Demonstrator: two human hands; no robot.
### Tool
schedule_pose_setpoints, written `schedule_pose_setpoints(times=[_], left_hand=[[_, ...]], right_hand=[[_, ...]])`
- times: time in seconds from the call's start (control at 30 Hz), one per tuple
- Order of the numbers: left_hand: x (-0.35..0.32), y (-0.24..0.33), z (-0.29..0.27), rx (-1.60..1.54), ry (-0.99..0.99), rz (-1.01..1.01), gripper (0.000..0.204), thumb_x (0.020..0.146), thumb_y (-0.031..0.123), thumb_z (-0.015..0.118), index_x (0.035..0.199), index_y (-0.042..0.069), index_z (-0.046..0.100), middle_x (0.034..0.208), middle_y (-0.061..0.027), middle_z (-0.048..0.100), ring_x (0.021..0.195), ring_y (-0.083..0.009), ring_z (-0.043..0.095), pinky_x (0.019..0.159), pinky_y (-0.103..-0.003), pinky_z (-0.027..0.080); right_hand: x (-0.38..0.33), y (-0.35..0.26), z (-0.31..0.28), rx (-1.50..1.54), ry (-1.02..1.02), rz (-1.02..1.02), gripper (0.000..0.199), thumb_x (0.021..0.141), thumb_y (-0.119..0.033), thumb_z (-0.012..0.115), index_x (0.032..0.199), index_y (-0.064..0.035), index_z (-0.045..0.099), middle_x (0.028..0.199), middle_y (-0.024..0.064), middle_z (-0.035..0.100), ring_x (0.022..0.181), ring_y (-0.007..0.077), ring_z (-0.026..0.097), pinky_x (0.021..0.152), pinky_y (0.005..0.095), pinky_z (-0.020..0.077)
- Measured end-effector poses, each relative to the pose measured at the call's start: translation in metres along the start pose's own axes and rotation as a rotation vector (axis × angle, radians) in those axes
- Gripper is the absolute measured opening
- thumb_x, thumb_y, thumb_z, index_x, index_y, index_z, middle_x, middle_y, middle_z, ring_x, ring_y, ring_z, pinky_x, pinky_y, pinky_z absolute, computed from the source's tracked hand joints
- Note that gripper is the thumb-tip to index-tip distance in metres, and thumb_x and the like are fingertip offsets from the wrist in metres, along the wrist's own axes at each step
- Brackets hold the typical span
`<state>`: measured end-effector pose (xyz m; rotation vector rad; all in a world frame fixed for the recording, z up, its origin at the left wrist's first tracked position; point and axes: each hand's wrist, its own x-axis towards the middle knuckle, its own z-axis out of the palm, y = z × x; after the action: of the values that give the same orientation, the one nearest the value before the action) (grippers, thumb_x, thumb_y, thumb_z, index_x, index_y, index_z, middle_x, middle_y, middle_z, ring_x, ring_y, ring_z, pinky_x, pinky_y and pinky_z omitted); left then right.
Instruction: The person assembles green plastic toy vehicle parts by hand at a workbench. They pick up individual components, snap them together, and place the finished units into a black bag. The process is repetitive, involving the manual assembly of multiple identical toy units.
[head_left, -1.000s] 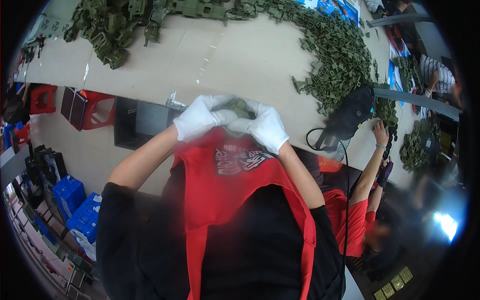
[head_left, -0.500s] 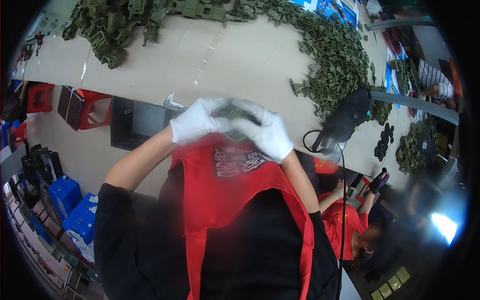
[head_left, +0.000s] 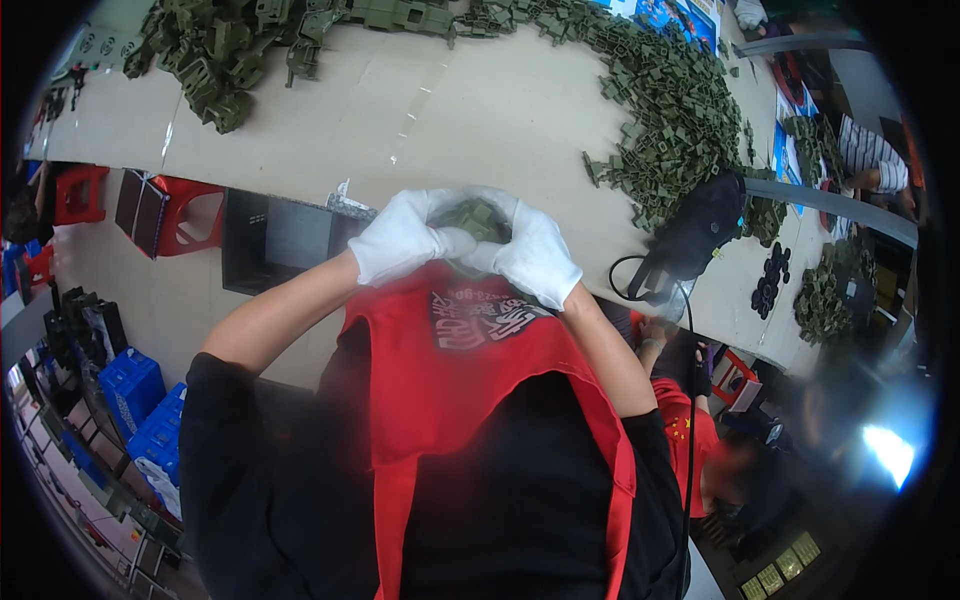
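Both of my hands wear white gloves and meet in front of my red apron (head_left: pixel 450 400), at the table's near edge. Between them is a dark green plastic part (head_left: pixel 472 220), its top showing in the gap between the gloves. My left hand (head_left: pixel 405 240) is closed on its left side, thumb toward the middle. Closed on the right side of the same part is my right hand (head_left: pixel 538 255). Its lower portion is hidden by my fingers, and its exact kind cannot be made out.
Larger green plastic parts (head_left: pixel 215 70) lie heaped at the table's far left. A pile of small green pieces (head_left: pixel 675 110) spreads over the right. Near it are a black bag (head_left: pixel 700 215) with a cable and black round parts (head_left: pixel 770 283). A person in red (head_left: pixel 690 440) sits at right.
My gloved hands have spread slightly around the green part, and more of it shows between them. The person at right has shifted, arms drawn closer to the table.
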<state>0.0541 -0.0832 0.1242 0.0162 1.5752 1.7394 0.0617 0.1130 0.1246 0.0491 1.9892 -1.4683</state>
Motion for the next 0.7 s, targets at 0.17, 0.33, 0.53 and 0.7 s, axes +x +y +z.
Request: schedule_pose_setpoints(times=[0.17, 0.33, 0.53, 0.7], left_hand=[[0.005, -0.015, -0.004, -0.072, -0.027, -0.014, 0.052, 0.085, 0.007, 0.067, 0.132, -0.007, 0.051, 0.12, -0.015, 0.064, 0.109, -0.0188, 0.06, 0.096, -0.03, 0.047], [0.008, 0.002, -0.019, -0.034, -0.087, -0.093, 0.052, 0.09, 0.015, 0.067, 0.133, -0.008, 0.05, 0.122, -0.0148, 0.062, 0.112, -0.0191, 0.059, 0.099, -0.031, 0.045], [0.013, 0.004, -0.006, -0.134, -0.02, -0.131, 0.054, 0.092, 0.023, 0.067, 0.131, -0.009, 0.051, 0.121, -0.0155, 0.062, 0.11, -0.019, 0.059, 0.097, -0.03, 0.046], [0.016, -0.007, 0.003, -0.156, 0.116, -0.137, 0.049, 0.092, 0.022, 0.066, 0.128, -0.009, 0.054, 0.119, -0.0144, 0.063, 0.108, -0.0189, 0.06, 0.094, -0.029, 0.047]], right_hand=[[0.003, 0.002, 0.007, -0.038, 0.0, 0.055, 0.062, 0.074, -0.016, 0.077, 0.13, -0.0009, 0.055, 0.116, 0.0124, 0.067, 0.104, 0.0207, 0.064, 0.091, 0.0294, 0.0496], [0.009, 0.005, -0.014, 0.334, -0.217, 0.015, 0.06, 0.082, -0.005, 0.068, 0.137, 0.002, 0.047, 0.127, 0.0108, 0.06, 0.111, 0.0181, 0.058, 0.095, 0.0283, 0.0463], [0.0, -0.001, -0.023, 0.301, -0.215, -0.009, 0.059, 0.087, -0.005, 0.062, 0.142, 0.0011, 0.043, 0.134, 0.0114, 0.055, 0.12, 0.0173, 0.052, 0.101, 0.0285, 0.042], [0.002, 0.005, -0.012, 0.114, -0.101, -0.026, 0.049, 0.088, -0.011, 0.061, 0.135, 0.0001, 0.051, 0.126, 0.0135, 0.062, 0.116, 0.0213, 0.058, 0.099, 0.0313, 0.0436]])
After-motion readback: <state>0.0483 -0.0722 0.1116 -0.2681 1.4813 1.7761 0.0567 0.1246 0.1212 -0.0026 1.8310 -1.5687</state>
